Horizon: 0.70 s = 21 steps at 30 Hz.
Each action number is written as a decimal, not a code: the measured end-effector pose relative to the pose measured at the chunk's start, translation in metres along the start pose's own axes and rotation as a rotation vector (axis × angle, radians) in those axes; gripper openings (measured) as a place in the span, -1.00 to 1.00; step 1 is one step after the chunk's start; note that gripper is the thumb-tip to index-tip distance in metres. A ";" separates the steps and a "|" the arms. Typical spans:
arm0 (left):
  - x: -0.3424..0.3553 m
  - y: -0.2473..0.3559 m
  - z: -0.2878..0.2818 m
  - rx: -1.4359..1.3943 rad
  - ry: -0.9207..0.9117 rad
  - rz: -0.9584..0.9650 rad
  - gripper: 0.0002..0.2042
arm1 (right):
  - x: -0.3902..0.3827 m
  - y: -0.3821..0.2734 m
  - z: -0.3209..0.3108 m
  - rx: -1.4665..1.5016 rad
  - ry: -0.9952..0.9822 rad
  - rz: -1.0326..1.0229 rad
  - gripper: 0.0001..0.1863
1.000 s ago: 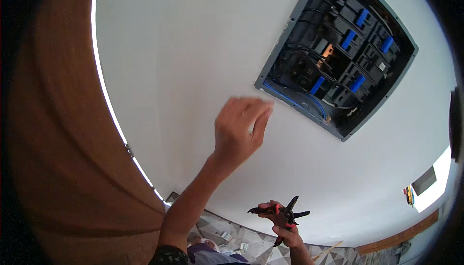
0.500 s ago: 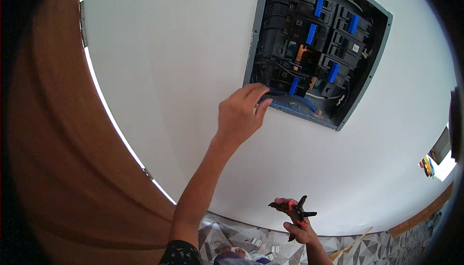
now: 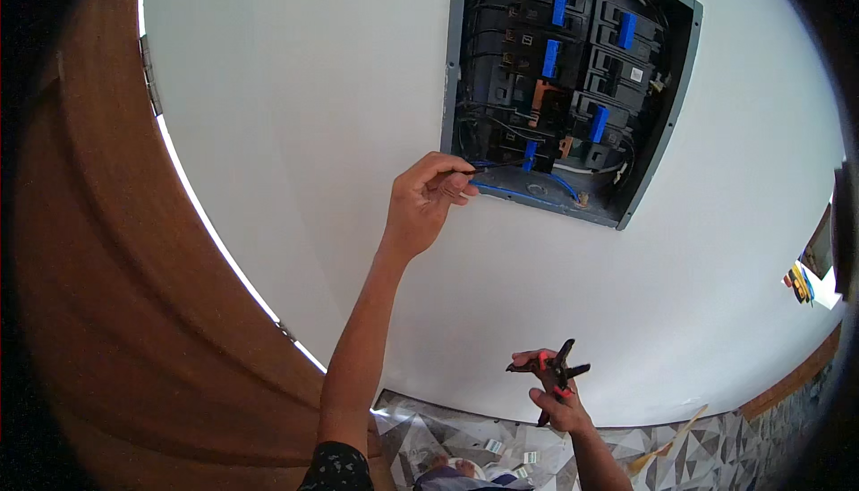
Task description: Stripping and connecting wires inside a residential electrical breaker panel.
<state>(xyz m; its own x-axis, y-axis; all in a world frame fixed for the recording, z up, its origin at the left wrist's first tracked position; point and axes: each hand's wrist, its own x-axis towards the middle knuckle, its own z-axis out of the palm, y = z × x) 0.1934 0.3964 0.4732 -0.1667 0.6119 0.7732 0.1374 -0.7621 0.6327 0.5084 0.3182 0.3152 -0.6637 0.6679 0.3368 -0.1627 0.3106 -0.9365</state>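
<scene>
A thin dark wire (image 3: 488, 167) at the lower left corner of the open breaker box (image 3: 565, 79) is pinched between the fingertips of the left hand (image 3: 428, 200), arm stretched up to the box. Where the wire ends inside is hard to make out. Well below the box, the right hand (image 3: 557, 399) grips black pliers (image 3: 555, 373), fingers wrapped round the handles.

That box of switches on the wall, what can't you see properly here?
Head view:
- Breaker box: inner corners too dark.
- Blue wire: its end hidden by the left hand's fingers.
- Pliers: handles partly covered by the right hand.
</scene>
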 end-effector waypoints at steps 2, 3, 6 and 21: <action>0.000 0.000 -0.001 -0.002 -0.025 0.002 -0.83 | 0.016 -0.006 0.012 0.077 0.088 -0.022 -0.52; 0.001 0.001 -0.001 -0.013 -0.048 0.008 -0.82 | 0.023 -0.003 0.013 0.105 0.137 -0.067 -0.60; 0.002 0.005 0.000 0.067 -0.074 -0.020 -0.80 | 0.046 -0.010 0.017 0.107 0.245 -0.081 -0.74; 0.009 0.021 -0.005 0.456 0.006 0.197 -0.88 | 0.127 -0.040 0.032 0.118 0.218 -0.063 -0.51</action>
<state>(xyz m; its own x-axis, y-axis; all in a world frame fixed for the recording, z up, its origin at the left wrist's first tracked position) 0.1896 0.3847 0.4929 -0.1001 0.4628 0.8808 0.5797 -0.6923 0.4296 0.4067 0.3689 0.3925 -0.4783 0.7841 0.3956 -0.2909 0.2836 -0.9138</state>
